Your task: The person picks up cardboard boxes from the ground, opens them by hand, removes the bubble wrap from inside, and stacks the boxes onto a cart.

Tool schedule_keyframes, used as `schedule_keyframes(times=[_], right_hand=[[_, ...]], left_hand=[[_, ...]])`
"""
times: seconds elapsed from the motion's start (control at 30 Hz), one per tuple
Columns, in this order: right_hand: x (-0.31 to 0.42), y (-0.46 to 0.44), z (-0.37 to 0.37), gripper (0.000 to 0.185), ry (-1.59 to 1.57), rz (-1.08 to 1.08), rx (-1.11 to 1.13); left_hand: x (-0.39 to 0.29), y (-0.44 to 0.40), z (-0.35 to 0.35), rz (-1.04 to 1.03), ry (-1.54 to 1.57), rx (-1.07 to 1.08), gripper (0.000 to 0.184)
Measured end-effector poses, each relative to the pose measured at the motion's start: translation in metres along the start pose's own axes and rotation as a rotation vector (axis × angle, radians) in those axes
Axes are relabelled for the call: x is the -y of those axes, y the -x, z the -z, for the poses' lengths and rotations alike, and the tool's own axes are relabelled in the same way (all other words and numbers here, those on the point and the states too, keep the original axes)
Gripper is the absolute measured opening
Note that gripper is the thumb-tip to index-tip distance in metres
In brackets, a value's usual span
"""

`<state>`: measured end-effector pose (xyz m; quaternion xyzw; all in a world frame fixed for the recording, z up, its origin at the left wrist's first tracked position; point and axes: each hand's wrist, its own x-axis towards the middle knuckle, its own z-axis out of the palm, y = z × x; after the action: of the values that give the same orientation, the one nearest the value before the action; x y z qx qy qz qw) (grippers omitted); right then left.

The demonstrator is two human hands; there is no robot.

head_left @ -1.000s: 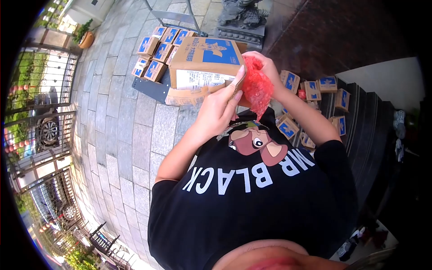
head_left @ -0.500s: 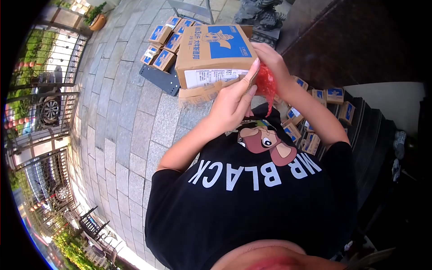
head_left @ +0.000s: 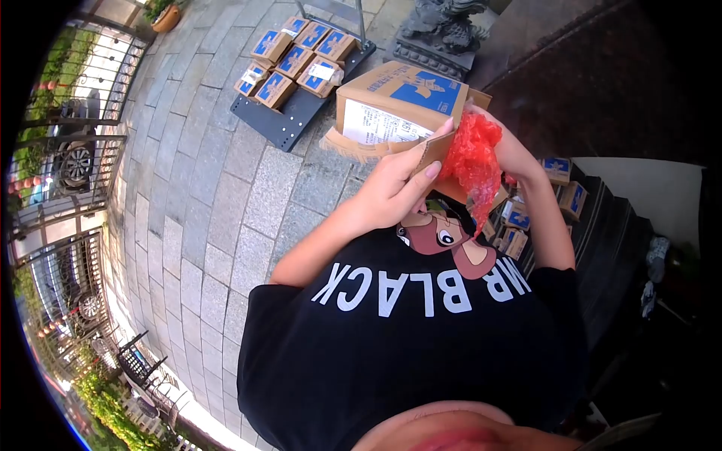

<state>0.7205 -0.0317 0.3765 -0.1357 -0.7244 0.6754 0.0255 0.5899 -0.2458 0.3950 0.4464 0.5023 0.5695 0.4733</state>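
Observation:
An open cardboard box point(head_left: 402, 94) with a blue print and a white label is held up in front of my chest, tilted, its opening toward the right. My left hand point(head_left: 398, 184) grips a flap on the box's near side, thumb on top. At the opening, a crumpled red plastic bag point(head_left: 474, 150) hangs out beside my right hand point(head_left: 515, 154). The right fingers are mostly hidden behind the bag and the box edge, so their grip cannot be made out.
Small boxes stand on a dark flat cart point(head_left: 282, 124) at the upper left. A stone statue point(head_left: 440, 37) is behind the box. More small boxes point(head_left: 571, 199) lie on dark steps point(head_left: 602, 240) at the right. A potted plant point(head_left: 165, 19) stands far back.
The box has shifted right and down in view and tilted, with both hands moving along. More of the red bag shows at the opening, and more of the cart is visible.

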Motion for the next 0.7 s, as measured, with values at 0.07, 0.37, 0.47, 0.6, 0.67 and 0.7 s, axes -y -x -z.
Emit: schedule_keyframes(times=[0.07,0.37,0.47,0.6,0.67,0.7], right_hand=[[-0.008,0.005,0.004,0.062,0.007,0.001,-0.001],[-0.038,0.005,-0.015,0.05,-0.02,-0.169,0.108],[-0.035,0.003,-0.017,0.049,-0.021,-0.185,0.165],[-0.025,0.002,-0.019,0.056,0.017,-0.12,0.109],[-0.016,0.004,-0.024,0.057,0.028,-0.087,0.0],[-0.009,0.006,-0.026,0.057,0.128,-0.054,-0.07]], left_hand=[[-0.002,0.002,0.002,0.03,0.078,0.001,0.059],[-0.012,0.026,0.084,-0.058,0.029,0.094,0.08],[0.005,-0.011,0.14,0.006,-0.349,-0.532,0.077],[0.111,-0.021,0.148,0.814,0.216,-0.11,0.076],[0.127,-0.017,0.132,0.722,0.878,-0.037,0.066],[0.134,-0.019,0.131,0.676,0.93,-0.027,0.061]])
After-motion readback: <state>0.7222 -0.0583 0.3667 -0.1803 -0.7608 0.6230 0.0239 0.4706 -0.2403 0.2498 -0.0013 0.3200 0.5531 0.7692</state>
